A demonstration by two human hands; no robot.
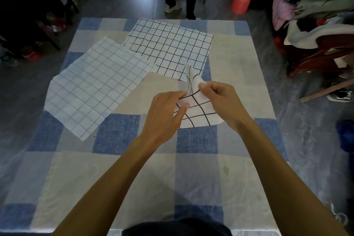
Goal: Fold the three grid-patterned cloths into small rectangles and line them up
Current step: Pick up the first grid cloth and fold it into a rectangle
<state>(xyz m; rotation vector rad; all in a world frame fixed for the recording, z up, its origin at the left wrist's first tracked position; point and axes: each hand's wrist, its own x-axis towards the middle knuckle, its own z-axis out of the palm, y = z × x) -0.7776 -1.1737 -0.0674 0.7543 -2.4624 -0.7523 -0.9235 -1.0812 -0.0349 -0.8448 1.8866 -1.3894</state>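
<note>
Centre frame: right hand (220,99) pinches the raised corner of the part-folded cloth (200,115). Left hand (164,115) lies on its left edge; pinching or pressing cannot be told.

Risk: thin fabric slips and the fold lands skewed.

Beyond, at left, blue-grid cloth (95,90) overlaps black-grid cloth (168,48), upper centre. Dragging one would likely shift the other.

Left hand (164,113), right hand (220,99): pinch grips
</note>
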